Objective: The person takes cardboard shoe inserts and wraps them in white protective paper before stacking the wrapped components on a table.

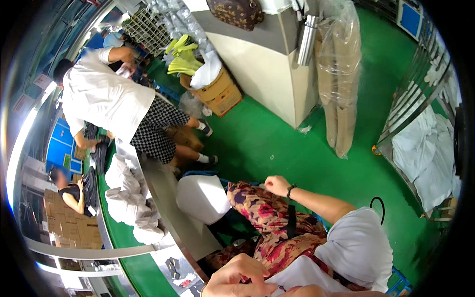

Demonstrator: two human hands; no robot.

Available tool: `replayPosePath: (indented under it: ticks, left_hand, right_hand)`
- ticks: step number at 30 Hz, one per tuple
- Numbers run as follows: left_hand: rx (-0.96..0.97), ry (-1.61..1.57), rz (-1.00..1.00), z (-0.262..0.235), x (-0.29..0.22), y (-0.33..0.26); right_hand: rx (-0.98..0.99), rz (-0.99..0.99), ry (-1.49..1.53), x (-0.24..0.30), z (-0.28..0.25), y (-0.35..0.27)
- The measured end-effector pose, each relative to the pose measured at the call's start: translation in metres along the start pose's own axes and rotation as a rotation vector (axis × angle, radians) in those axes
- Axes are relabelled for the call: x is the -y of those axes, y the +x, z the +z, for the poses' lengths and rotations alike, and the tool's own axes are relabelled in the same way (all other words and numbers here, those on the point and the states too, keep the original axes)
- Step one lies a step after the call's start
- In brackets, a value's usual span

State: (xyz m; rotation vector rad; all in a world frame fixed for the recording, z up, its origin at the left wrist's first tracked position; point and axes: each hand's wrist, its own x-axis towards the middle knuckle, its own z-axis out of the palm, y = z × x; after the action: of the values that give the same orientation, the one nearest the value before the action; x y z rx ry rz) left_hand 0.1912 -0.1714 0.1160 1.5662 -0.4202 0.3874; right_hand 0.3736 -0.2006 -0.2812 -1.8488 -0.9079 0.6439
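My left hand [236, 277] is close to my body at the lower edge, its fingers curled in, and nothing shows in them. A part of it is cut off by the frame. My right hand [278, 185] is held loosely closed beside my knee, with a dark bracelet [291, 191] on the wrist and nothing visible in the fingers. Flower-patterned trousers [269, 210] cover my legs, which are bent as if seated. Just left of my knee is a white seat [203, 198] with a blue frame, touched by neither hand.
To my left runs a metal-edged green conveyor [131, 270] with white fabric bundles [131, 198]. A person in a white shirt [101, 94] leans over it; another person [74, 193] is across. Ahead stand a carton [217, 94] and wrapped cardboard tubes [339, 89]. A fabric-filled cage cart [420, 148] stands right.
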Motion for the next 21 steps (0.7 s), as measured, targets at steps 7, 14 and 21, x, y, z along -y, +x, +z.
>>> replayPosePath:
  ticks: [7, 14, 21]
  left_hand:
    - [-0.364, 0.222, -0.064, -0.007, 0.003, -0.036]
    - [-0.888, 0.152, -0.28, -0.053, 0.048, -0.112]
    - [-1.171, 0.307, -0.445, -0.079, 0.033, -0.15]
  right_hand:
    - [-0.725, -0.14, -0.156, 0.021, -0.189, 0.084]
    - [-1.158, -0.25, -0.512, 0.054, -0.42, 0.111]
    - [-1.147, -0.107, -0.932, 0.093, -0.478, 0.139]
